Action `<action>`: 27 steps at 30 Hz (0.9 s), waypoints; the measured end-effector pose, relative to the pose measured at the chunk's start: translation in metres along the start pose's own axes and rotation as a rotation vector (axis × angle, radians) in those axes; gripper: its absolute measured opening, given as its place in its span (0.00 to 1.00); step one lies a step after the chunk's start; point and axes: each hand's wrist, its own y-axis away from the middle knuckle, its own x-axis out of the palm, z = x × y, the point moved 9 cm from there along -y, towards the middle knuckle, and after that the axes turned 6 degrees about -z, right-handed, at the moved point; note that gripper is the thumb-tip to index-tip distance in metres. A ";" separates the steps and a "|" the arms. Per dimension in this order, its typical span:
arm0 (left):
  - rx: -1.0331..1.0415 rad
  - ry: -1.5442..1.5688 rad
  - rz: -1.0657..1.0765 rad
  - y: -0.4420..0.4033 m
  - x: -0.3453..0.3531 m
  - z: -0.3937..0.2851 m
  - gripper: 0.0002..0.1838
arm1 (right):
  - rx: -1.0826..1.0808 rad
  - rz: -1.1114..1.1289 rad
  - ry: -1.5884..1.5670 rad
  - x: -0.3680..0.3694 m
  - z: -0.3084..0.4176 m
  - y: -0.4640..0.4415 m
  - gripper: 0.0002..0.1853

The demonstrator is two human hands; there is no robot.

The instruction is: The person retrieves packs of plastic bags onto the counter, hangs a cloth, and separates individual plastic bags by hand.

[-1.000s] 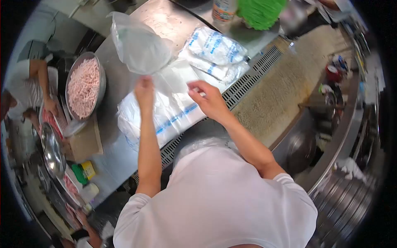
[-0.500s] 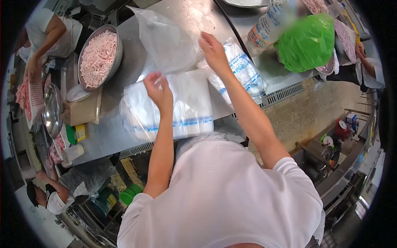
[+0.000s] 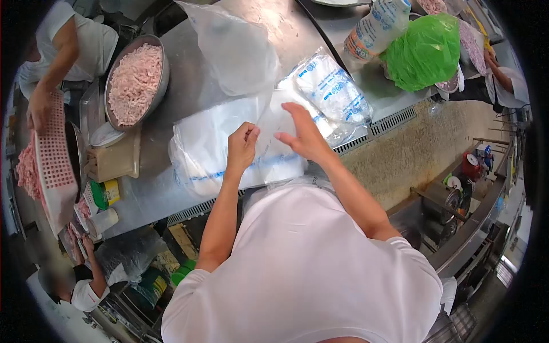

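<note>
A: Colours on bags [image 3: 211,137]?
B: Translucent white, blue printed stripe. Packs [image 3: 337,94]: blue lettering on clear-white.
A: Rest?
B: Mince [image 3: 135,84] pale pink, bowl [image 3: 163,77] silver-grey. Crate [image 3: 57,166] white, dotted grid. Tub [image 3: 111,193] green and yellow. Shirt [image 3: 303,263] plain white.

"What's under the left grip [image 3: 242,150]?"
"The bag stack [image 3: 209,134], on the worktop [image 3: 143,197]."
"Beyond it?"
"A loose bag [image 3: 237,54] ahead, the bowl [image 3: 163,86] of meat [image 3: 135,83] off left."
"Ahead-right of the right grip [image 3: 307,134]?"
"Wrapped packets [image 3: 334,91], the bottle [image 3: 374,33] farther on."
</note>
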 end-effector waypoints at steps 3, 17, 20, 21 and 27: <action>0.041 -0.045 -0.024 0.001 -0.013 -0.019 0.09 | 0.059 0.160 -0.104 0.021 0.005 -0.013 0.16; -0.157 1.111 0.278 0.019 -0.064 -0.114 0.12 | 0.230 -0.248 -0.341 -0.063 -0.022 -0.075 0.19; 0.098 0.487 0.375 0.009 -0.094 -0.172 0.16 | -0.021 -0.053 -1.005 -0.115 0.100 -0.114 0.15; 0.187 0.213 0.258 -0.001 -0.109 -0.191 0.17 | -0.222 0.140 -1.105 -0.131 0.157 -0.115 0.14; 0.971 -0.910 -0.402 -0.074 -0.160 -0.298 0.24 | -0.841 0.242 0.126 -0.099 0.250 -0.151 0.08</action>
